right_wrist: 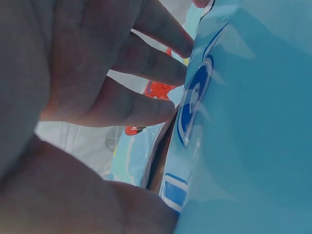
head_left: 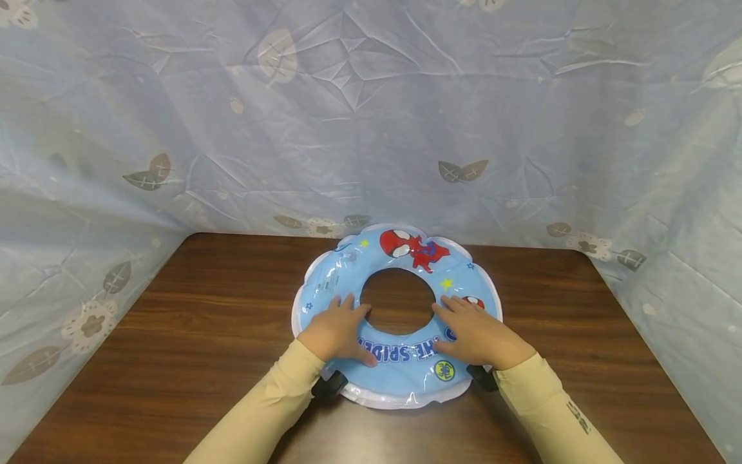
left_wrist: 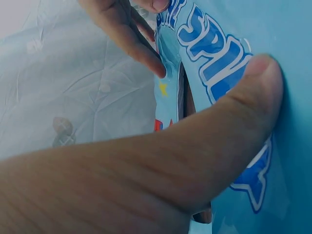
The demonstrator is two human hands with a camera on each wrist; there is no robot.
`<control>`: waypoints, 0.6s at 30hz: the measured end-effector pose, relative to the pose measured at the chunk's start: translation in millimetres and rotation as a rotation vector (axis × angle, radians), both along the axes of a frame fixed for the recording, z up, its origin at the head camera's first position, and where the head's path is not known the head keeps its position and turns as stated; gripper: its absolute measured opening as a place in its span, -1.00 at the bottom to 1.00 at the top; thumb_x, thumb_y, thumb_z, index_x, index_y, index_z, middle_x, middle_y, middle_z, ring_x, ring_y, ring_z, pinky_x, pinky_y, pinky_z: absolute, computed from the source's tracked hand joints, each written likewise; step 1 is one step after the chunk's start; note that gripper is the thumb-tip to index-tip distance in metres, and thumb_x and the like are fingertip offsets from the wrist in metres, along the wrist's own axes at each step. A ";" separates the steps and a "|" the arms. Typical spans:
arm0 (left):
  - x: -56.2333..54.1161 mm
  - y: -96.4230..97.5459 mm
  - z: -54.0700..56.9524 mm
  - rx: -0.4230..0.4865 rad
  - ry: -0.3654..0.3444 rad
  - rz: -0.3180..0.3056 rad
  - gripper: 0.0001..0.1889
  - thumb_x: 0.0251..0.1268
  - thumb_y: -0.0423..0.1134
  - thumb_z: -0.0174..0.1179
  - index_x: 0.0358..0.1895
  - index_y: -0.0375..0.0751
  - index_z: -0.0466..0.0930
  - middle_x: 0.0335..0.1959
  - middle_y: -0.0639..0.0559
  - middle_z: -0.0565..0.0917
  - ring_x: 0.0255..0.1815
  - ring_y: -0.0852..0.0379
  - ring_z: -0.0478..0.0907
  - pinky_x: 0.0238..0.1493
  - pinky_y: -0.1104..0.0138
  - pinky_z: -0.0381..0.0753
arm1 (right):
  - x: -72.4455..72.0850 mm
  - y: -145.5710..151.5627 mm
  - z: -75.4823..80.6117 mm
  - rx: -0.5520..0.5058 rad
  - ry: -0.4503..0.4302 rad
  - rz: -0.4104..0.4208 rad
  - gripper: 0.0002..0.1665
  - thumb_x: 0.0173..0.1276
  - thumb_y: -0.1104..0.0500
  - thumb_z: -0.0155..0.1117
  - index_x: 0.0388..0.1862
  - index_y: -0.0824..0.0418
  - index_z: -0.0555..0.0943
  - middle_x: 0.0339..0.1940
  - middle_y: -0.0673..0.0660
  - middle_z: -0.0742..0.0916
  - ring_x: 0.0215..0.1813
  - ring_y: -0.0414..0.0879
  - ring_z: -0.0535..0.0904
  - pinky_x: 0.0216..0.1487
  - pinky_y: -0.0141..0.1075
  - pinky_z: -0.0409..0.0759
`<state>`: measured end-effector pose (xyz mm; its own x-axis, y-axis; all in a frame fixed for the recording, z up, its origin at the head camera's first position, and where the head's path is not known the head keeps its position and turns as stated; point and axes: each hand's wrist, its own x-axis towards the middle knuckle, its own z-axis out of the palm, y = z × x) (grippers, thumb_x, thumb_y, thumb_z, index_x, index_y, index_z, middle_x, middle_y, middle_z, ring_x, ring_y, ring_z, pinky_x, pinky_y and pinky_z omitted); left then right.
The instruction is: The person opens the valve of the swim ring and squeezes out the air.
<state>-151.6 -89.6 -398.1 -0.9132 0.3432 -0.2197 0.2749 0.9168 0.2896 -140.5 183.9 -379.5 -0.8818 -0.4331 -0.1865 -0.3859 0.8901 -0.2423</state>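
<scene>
An inflated light-blue swim ring (head_left: 406, 380) with a white scalloped rim lies flat on the table. It bears red cartoon figures, yellow stars and blue lettering. My left hand (head_left: 339, 328) rests on its left side, fingers spread; in the left wrist view the thumb (left_wrist: 243, 97) lies over the lettering. On the opposite side my right hand (head_left: 475, 332) touches the ring with its fingers spread apart. The right wrist view shows those fingers (right_wrist: 146, 109) reaching onto the printed surface. Neither hand curls round the ring.
The dark brown wooden table (head_left: 220, 309) stretches out on both sides of the ring and shows through its hole. A pale blue curtain (head_left: 348, 129) with leaf and flower prints hangs behind and at both sides. Dark wrist devices (head_left: 329, 385) sit under the sleeves.
</scene>
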 end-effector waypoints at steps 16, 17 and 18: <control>6.2 8.1 -5.0 0.000 0.031 0.048 0.13 -0.19 0.31 0.62 0.51 -0.17 0.41 0.55 -0.36 0.30 0.53 -0.47 0.21 0.24 -0.33 0.48 | -1.4 -0.3 -0.9 -0.007 0.007 0.015 -0.06 0.32 -0.11 0.47 0.55 0.28 0.38 0.58 0.37 0.38 0.62 0.36 0.18 0.52 0.29 0.17; 6.5 8.4 -4.6 0.000 0.032 0.048 0.13 -0.19 0.31 0.62 0.51 -0.17 0.41 0.55 -0.36 0.31 0.52 -0.47 0.22 0.24 -0.32 0.49 | -1.3 -0.3 -0.9 -0.008 0.007 0.015 -0.06 0.32 -0.11 0.47 0.55 0.28 0.38 0.58 0.37 0.38 0.62 0.36 0.18 0.52 0.29 0.17; 6.6 8.9 -4.7 0.001 0.033 0.049 0.13 -0.19 0.31 0.62 0.50 -0.18 0.42 0.54 -0.36 0.31 0.52 -0.47 0.23 0.24 -0.32 0.49 | -1.0 -0.4 -0.9 -0.009 0.006 0.015 -0.06 0.32 -0.10 0.47 0.55 0.28 0.38 0.58 0.37 0.38 0.62 0.36 0.18 0.52 0.29 0.17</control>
